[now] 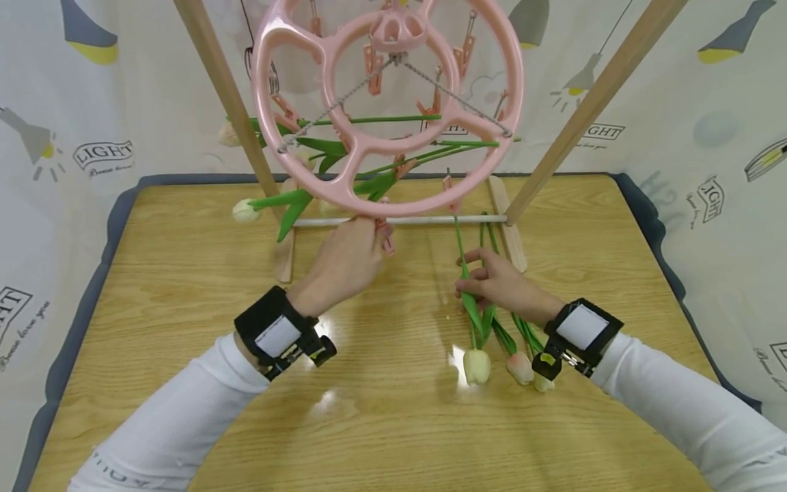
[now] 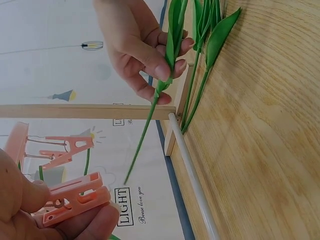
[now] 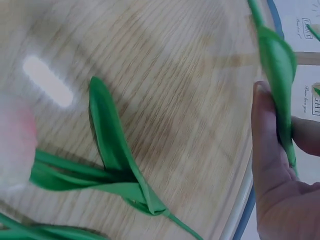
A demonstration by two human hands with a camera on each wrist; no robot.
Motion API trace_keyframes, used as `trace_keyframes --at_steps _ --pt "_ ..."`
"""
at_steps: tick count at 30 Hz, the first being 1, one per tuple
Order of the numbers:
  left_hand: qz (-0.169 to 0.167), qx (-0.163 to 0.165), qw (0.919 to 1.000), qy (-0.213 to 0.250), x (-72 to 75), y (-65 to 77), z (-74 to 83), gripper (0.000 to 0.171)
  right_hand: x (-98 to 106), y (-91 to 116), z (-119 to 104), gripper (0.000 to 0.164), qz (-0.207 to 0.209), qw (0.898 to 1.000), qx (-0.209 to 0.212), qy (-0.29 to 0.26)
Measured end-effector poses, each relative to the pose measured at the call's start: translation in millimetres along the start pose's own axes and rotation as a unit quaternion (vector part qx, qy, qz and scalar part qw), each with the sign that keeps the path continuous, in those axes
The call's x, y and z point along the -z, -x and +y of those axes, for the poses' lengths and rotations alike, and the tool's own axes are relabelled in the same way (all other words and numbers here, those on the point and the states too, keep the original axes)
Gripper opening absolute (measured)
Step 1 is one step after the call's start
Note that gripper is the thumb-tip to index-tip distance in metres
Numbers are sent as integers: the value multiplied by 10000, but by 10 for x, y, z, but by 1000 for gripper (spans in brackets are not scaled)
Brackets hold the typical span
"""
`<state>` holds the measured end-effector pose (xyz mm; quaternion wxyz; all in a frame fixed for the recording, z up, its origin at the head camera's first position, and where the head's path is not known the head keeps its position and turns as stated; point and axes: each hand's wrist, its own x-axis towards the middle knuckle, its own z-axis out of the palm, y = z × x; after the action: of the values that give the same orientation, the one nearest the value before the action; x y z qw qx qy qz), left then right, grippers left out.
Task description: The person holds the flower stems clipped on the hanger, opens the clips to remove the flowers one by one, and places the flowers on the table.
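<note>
My left hand [image 1: 347, 256] pinches a pink clothespin [image 2: 80, 197] below the front rim of a round pink hanging rack [image 1: 424, 203]. My right hand [image 1: 501, 283] holds an artificial tulip by its leafy stem, between thumb and fingers; its cream bloom [image 1: 476, 367] points toward me. In the left wrist view the bare end of that stem [image 2: 140, 145] is apart from the clothespin. Other tulips, one with a pale pink bloom [image 1: 520, 367], lie on the table beneath my right hand. Several tulips, one with a white bloom [image 1: 246, 210], hang sideways at the rack.
The rack hangs within a wooden frame with two slanted posts [image 1: 584, 102] and a white crossbar [image 1: 443, 220] near the table. More pink clothespins [image 1: 372, 68] dangle from the rack. A patterned cloth [image 1: 682, 225] surrounds the wooden table [image 1: 393, 424].
</note>
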<state>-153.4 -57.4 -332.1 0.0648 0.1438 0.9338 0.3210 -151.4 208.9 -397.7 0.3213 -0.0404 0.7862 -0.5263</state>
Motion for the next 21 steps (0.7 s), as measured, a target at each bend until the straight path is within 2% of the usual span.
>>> trace_keyframes --at_steps 3,6,15,21 --pt "11 -1 10000 6 5 2 2 33 1 27 -8 38 -52 9999 -51 -145" --pt "16 -12 10000 17 5 0 2 33 -6 59 -12 38 -63 9997 -151 -205" --pt "-29 -20 10000 27 -2 -7 1 32 -69 159 -9 34 -239 9989 -326 218" --pt "-19 30 10000 76 -4 -9 -1 33 -160 209 -12 32 -595 9963 -538 295"
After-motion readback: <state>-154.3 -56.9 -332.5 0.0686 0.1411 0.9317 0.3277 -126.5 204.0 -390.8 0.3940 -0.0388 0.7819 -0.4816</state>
